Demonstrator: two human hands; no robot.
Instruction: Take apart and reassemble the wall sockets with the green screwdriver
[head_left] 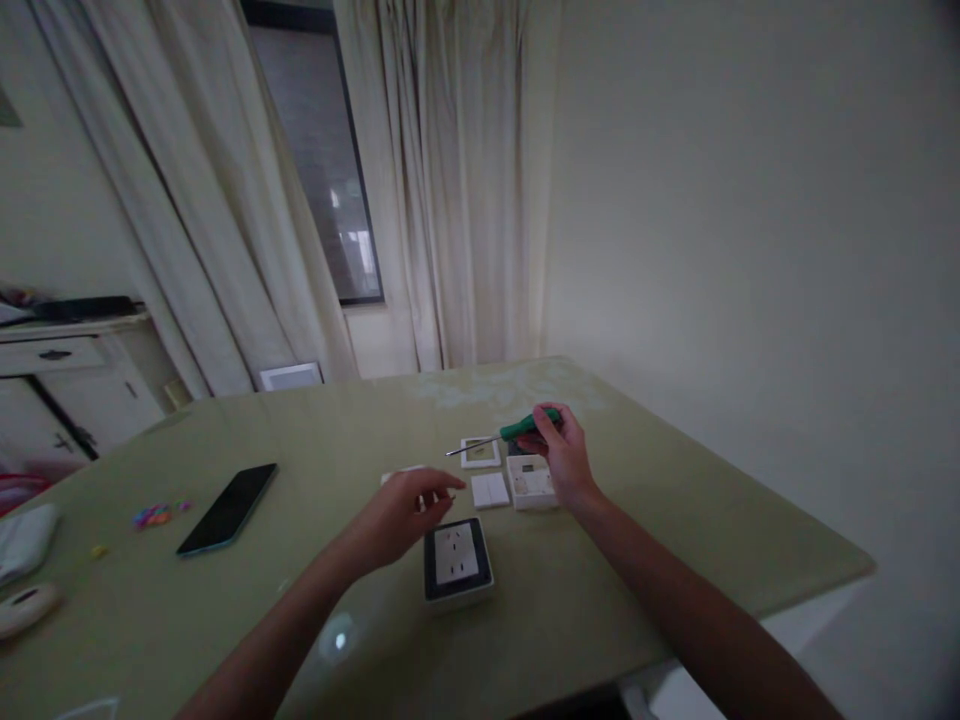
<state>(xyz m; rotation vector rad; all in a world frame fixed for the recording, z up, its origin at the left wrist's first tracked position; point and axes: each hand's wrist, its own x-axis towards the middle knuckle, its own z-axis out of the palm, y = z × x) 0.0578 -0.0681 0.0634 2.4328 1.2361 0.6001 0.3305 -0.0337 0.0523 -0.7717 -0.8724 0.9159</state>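
My right hand is closed round the green handle of a screwdriver, whose metal shaft points left above the parts on the table. My left hand hovers at the upper left of a wall socket, its thumb and fingers pinched together; whatever they hold is too small to name. The socket has a white face with a black border and sits on a white box. Beyond it lie a white switch panel, a white square frame with tiny pieces inside, and an open white mounting box. Part of another white piece shows behind my left hand.
On the left of the greenish table are a dark phone, small colourful pieces, a white pouch and a pale rounded object. A wall runs along the right, with curtains and a cabinet behind.
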